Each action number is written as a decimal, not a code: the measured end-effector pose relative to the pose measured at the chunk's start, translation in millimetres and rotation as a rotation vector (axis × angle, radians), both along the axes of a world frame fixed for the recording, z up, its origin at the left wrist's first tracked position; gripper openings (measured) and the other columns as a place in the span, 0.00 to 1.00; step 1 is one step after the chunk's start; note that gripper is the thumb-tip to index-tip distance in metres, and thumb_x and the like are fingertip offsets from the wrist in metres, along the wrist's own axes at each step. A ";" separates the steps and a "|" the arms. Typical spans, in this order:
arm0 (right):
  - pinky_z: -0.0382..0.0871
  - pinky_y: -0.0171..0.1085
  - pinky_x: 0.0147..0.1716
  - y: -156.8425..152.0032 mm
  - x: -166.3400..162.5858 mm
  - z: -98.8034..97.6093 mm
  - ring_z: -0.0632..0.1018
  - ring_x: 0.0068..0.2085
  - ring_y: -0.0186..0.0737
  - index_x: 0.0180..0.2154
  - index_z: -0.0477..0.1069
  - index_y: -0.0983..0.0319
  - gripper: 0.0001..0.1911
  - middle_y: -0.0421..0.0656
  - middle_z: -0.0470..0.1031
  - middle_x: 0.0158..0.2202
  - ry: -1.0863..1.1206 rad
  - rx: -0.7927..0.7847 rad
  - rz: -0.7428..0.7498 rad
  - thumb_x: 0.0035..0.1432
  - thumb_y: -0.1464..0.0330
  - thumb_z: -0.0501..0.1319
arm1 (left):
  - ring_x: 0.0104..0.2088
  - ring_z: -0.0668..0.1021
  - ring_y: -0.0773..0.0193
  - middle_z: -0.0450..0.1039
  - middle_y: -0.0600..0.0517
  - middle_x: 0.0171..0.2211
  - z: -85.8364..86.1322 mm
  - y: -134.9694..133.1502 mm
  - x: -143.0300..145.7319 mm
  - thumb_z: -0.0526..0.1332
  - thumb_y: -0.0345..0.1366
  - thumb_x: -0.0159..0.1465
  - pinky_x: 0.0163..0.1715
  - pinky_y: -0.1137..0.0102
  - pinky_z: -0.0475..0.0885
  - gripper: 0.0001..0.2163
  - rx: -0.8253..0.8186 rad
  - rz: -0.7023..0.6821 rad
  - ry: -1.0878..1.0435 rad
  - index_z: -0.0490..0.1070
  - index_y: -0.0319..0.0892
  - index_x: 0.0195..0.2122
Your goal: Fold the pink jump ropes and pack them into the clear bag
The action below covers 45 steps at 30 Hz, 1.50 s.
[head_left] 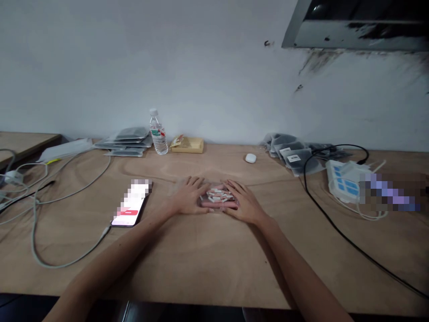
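A clear plastic packet [219, 196] lies on the table in front of me, with small white and pink pieces inside; their kind is too small to tell. My left hand [191, 197] holds its left side, fingers over the far part and thumb along the near edge. On the packet's right side my right hand [245, 201] has a similar hold, fingertips on top and thumb at the near edge. Both palms face down, and the fingers cover the packet's ends.
A lit phone [131, 203] on a cable lies left of my left forearm. Along the wall stand a water bottle [158, 134], a shallow yellow box [191, 145], and stacked grey pouches [125, 141]. To the right are a white earbud case [250, 158], more pouches [296, 156] and a power strip [343, 181].
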State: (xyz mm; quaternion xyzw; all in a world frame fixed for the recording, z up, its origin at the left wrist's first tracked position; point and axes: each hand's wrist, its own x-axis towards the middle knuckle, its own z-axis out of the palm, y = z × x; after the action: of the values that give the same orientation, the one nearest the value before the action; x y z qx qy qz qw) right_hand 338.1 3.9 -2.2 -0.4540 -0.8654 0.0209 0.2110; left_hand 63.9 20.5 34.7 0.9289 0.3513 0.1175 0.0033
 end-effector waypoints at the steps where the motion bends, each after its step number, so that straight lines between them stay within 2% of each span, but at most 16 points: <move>1: 0.60 0.60 0.64 0.9 0.3 -0.5 0.64 0.66 0.62 0.67 0.60 0.59 0.42 0.52 0.63 0.68 -0.009 0.002 -0.015 0.56 0.51 0.66 | 0.64 0.64 0.40 0.63 0.37 0.64 0.2 -1.1 1.6 0.61 0.64 0.59 0.62 0.48 0.57 0.40 -0.004 0.009 -0.005 0.61 0.42 0.65; 6: 0.61 0.62 0.62 4.4 3.4 -0.7 0.66 0.64 0.64 0.65 0.66 0.56 0.37 0.49 0.67 0.66 -0.032 0.030 -0.092 0.58 0.48 0.65 | 0.63 0.65 0.43 0.65 0.40 0.62 1.9 0.4 1.8 0.58 0.66 0.60 0.62 0.49 0.58 0.39 -0.036 0.032 -0.024 0.63 0.45 0.64; 11: 0.59 0.59 0.63 8.8 16.1 2.1 0.68 0.63 0.60 0.63 0.68 0.54 0.32 0.48 0.71 0.62 -0.033 0.096 -0.091 0.63 0.48 0.60 | 0.67 0.60 0.39 0.59 0.38 0.67 2.6 6.4 -6.6 0.59 0.67 0.59 0.65 0.46 0.53 0.41 -0.043 0.133 -0.007 0.62 0.44 0.66; 14: 0.59 0.58 0.64 11.2 26.1 0.8 0.70 0.61 0.57 0.62 0.69 0.55 0.29 0.48 0.73 0.60 -0.055 0.143 -0.103 0.66 0.49 0.58 | 0.67 0.59 0.38 0.58 0.39 0.68 4.0 7.0 -9.0 0.58 0.65 0.62 0.65 0.45 0.51 0.37 -0.002 0.224 0.033 0.63 0.48 0.66; 19: 0.61 0.57 0.64 8.7 27.5 0.4 0.69 0.62 0.57 0.62 0.68 0.55 0.28 0.49 0.73 0.59 -0.036 0.181 -0.104 0.65 0.52 0.60 | 0.67 0.61 0.36 0.55 0.36 0.69 7.6 3.3 -8.4 0.55 0.62 0.66 0.62 0.43 0.57 0.35 -0.034 0.353 0.117 0.59 0.49 0.69; 23: 0.62 0.57 0.63 6.5 22.2 3.8 0.69 0.62 0.55 0.64 0.64 0.54 0.29 0.48 0.72 0.59 -0.005 0.159 -0.033 0.64 0.56 0.61 | 0.69 0.57 0.37 0.52 0.35 0.70 9.5 5.1 -16.7 0.57 0.52 0.69 0.62 0.45 0.58 0.32 -0.098 0.281 0.191 0.53 0.47 0.71; 27: 0.65 0.56 0.61 8.3 23.3 3.5 0.70 0.61 0.55 0.64 0.65 0.53 0.28 0.48 0.73 0.58 0.052 0.143 -0.025 0.63 0.57 0.62 | 0.69 0.58 0.41 0.53 0.37 0.70 9.9 11.3 -28.0 0.59 0.45 0.70 0.63 0.49 0.58 0.29 -0.135 0.253 0.197 0.54 0.45 0.70; 30: 0.66 0.57 0.60 10.0 27.4 0.4 0.71 0.60 0.57 0.61 0.68 0.55 0.27 0.49 0.74 0.56 0.052 0.140 -0.062 0.62 0.55 0.63 | 0.68 0.60 0.40 0.55 0.36 0.68 8.8 14.6 -30.3 0.59 0.43 0.70 0.62 0.48 0.60 0.27 -0.109 0.314 0.171 0.57 0.43 0.67; 34: 0.67 0.57 0.58 10.9 31.7 -3.0 0.72 0.58 0.60 0.58 0.70 0.56 0.27 0.51 0.74 0.55 0.080 0.151 -0.136 0.60 0.54 0.64 | 0.62 0.67 0.42 0.62 0.33 0.62 6.7 17.9 -26.8 0.59 0.41 0.69 0.58 0.51 0.63 0.22 -0.048 0.475 0.109 0.62 0.37 0.62; 38: 0.69 0.57 0.57 9.0 29.4 1.1 0.73 0.57 0.59 0.56 0.71 0.56 0.27 0.50 0.75 0.53 0.128 0.136 -0.148 0.57 0.55 0.66 | 0.57 0.71 0.47 0.68 0.37 0.55 3.9 19.1 -21.8 0.57 0.39 0.70 0.58 0.53 0.63 0.16 -0.019 0.520 0.033 0.67 0.38 0.56; 41: 0.70 0.56 0.56 6.4 24.9 8.3 0.75 0.55 0.57 0.54 0.71 0.54 0.24 0.48 0.76 0.52 0.162 0.100 -0.094 0.56 0.58 0.67 | 0.61 0.68 0.46 0.68 0.37 0.58 -1.1 17.4 -18.0 0.52 0.35 0.72 0.61 0.50 0.61 0.16 0.010 0.512 0.028 0.66 0.38 0.58; 45: 0.70 0.53 0.56 3.1 20.3 13.7 0.75 0.55 0.54 0.55 0.71 0.54 0.24 0.46 0.76 0.53 0.185 0.038 0.010 0.56 0.62 0.67 | 0.68 0.60 0.43 0.58 0.33 0.67 -9.6 15.0 -14.9 0.48 0.26 0.69 0.65 0.47 0.54 0.24 0.046 0.510 0.105 0.58 0.35 0.67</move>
State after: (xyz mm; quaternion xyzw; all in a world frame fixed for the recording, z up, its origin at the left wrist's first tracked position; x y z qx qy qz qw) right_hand 358.3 7.0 11.5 -0.4415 -0.8448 0.0473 0.2987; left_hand 49.0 35.5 25.1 0.8149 0.5711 0.0741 -0.0660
